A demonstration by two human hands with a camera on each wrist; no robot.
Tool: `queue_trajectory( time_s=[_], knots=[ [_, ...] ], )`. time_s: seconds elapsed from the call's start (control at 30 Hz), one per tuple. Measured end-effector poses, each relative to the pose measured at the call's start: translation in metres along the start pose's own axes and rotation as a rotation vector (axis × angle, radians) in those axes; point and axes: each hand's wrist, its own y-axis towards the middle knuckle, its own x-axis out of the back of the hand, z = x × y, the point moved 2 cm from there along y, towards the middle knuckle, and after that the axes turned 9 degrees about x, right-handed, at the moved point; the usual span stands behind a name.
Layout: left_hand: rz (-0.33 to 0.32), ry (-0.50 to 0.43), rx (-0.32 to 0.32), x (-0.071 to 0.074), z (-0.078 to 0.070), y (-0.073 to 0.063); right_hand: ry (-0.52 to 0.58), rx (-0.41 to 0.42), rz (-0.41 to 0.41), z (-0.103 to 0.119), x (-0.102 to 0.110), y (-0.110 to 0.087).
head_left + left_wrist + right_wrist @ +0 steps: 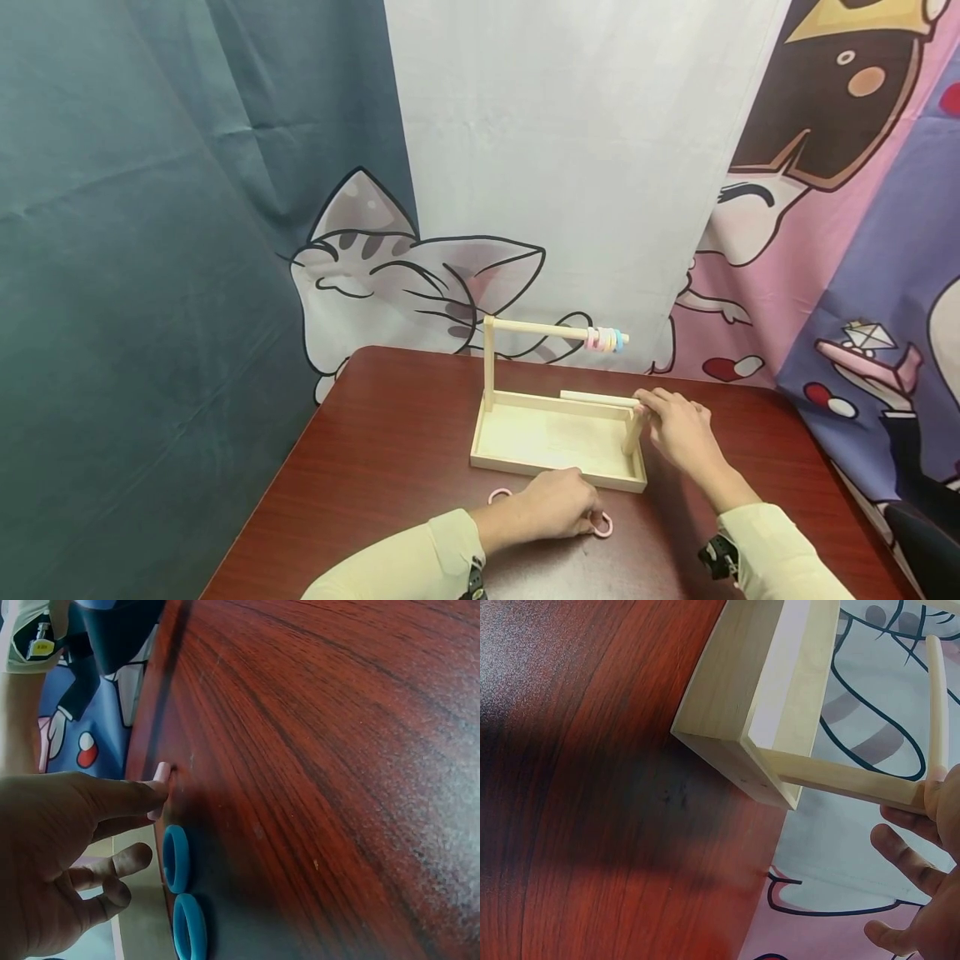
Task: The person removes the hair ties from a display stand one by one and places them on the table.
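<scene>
A wooden stand (pixel 551 425) with a tray base sits on the table, a tall post with a long arm at its left and a short post (pixel 632 431) at its right. My right hand (pixel 678 429) is at the top of the short post, its thumb and finger pinching the end of a pale wooden rod (pixel 597 399) there. Its other fingers (pixel 906 855) are spread apart. In front of the tray, my left hand (pixel 558 504) pinches a pink ring (pixel 160 780) between thumb and finger, low over the table.
Several pink, white, yellow and blue rings (pixel 604 339) hang near the free end of the long arm (pixel 536 329). Two blue rings (pixel 176 859) show near my left hand in the left wrist view. Another pinkish ring (pixel 498 493) lies by the left wrist. A printed curtain (pixel 592 167) hangs behind the table.
</scene>
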Motion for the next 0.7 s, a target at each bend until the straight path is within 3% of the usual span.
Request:
queue_trajectory(
  time_s=[0.7],
  knots=[
    [-0.024, 0.094, -0.059, -0.0030, -0.0048, -0.0005, 0.005, -0.002, -0.004, -0.0003, 0.0001, -0.0009]
  ],
)
